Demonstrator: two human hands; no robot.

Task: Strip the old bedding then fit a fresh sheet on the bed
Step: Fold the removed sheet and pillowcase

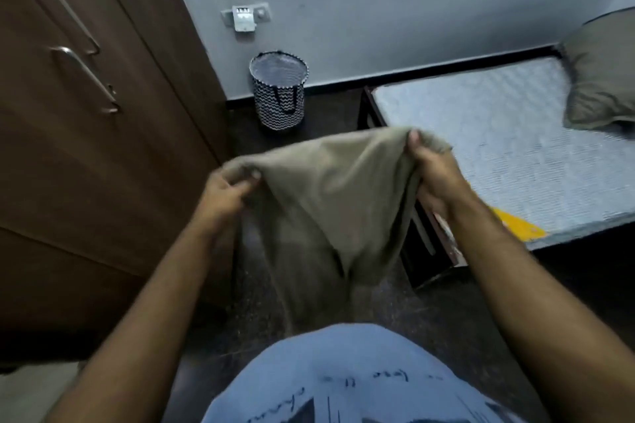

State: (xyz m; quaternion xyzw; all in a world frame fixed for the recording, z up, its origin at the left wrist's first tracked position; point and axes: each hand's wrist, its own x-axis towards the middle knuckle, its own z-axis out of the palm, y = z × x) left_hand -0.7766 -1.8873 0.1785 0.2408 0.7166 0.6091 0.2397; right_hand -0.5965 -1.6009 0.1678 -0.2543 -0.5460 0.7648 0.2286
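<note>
Beside the bed, over the dark floor: a person stands holding a khaki cloth out in front of the body.
Cloth: the olive-khaki bedding piece (330, 203) is stretched between both hands along its top edge and hangs down loosely to about the level of the light blue T-shirt (343, 374); whether it is a pillowcase or a sheet cannot be told.
Left hand: the left hand (225, 189) pinches one top corner of the cloth, thumb and fingers curled into the bunched fabric.
Right hand: the right hand (434, 170) grips the other top corner, thumb up over the edge and fingers closed behind the fabric; it is held higher than the left.
Bed: the mattress (498, 134) lies bare, with a pale quilted surface, on a dark frame (426, 244) to the right of the cloth; a yellow patch (519, 225) shows near its closest edge.
Pillow: an olive pillow (601, 79) in a matching cover rests on the far right of the mattress, against the wall.
Laundry basket: a round basket (278, 89) with a black-and-white zigzag pattern stands upright on the floor by the grey wall, well apart from the cloth and beyond it.
Wardrobe: a brown wardrobe (86, 130) with long metal handles (86, 79) fills the left side.
Wall: a switch plate (245, 17) is mounted above the basket.
</note>
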